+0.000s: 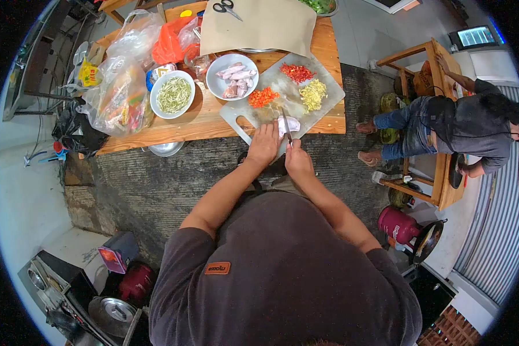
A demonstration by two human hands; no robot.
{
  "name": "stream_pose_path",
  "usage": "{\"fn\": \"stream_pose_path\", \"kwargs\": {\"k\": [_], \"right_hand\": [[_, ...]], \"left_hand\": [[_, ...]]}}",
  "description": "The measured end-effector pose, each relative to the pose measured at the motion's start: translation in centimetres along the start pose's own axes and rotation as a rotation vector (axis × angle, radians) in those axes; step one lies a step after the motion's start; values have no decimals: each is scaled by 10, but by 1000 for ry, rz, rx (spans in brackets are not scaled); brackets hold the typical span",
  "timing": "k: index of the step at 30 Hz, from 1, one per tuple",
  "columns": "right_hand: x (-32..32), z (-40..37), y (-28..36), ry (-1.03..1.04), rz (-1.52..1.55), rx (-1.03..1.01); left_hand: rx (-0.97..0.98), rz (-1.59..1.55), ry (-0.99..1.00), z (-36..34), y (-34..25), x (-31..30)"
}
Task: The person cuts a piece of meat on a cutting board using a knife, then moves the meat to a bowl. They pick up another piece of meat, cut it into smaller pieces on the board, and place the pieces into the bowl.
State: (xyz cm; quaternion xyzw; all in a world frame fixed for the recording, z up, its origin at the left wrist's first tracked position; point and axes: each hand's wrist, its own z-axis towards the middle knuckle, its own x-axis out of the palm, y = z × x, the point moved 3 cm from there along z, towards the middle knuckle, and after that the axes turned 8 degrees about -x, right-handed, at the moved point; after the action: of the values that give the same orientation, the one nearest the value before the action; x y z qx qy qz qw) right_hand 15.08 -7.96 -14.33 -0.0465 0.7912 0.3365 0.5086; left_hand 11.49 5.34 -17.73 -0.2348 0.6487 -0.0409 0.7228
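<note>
My right hand (299, 160) is closed round the handle of a knife (286, 124), whose blade points away from me. The blade lies across a pale pinkish piece of raw chicken (293, 124) near the front of the cutting board (334, 98). My left hand (264, 144) presses its fingers down at the left side of that piece; the fingertips are partly hidden. Farther up the board are chopped orange-red chili (263, 97), sliced red chili (297, 72) and a chopped pale yellow heap (312, 94). A white bowl (212, 76) of raw chicken pieces stands beside the board.
Left of it is a bowl (155, 104) of pale green shreds, then plastic bags (121, 98). Scissors (228, 9) lie on brown paper (259, 29) at the back. To the right, a co-worker (444, 124) stands at another wooden table (438, 184); a gas cylinder (399, 225) stands nearby.
</note>
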Motion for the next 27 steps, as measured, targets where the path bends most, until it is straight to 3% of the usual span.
{"fn": "stream_pose_path", "kwargs": {"k": [6, 14, 27], "right_hand": [[-2, 12, -6, -7, 56, -97], [0, 0, -14, -38, 183, -67], [5, 8, -13, 82, 118, 27]], "left_hand": [[1, 26, -13, 2, 1, 2], [17, -24, -8, 4, -1, -6], [31, 50, 17, 7, 2, 1]]}}
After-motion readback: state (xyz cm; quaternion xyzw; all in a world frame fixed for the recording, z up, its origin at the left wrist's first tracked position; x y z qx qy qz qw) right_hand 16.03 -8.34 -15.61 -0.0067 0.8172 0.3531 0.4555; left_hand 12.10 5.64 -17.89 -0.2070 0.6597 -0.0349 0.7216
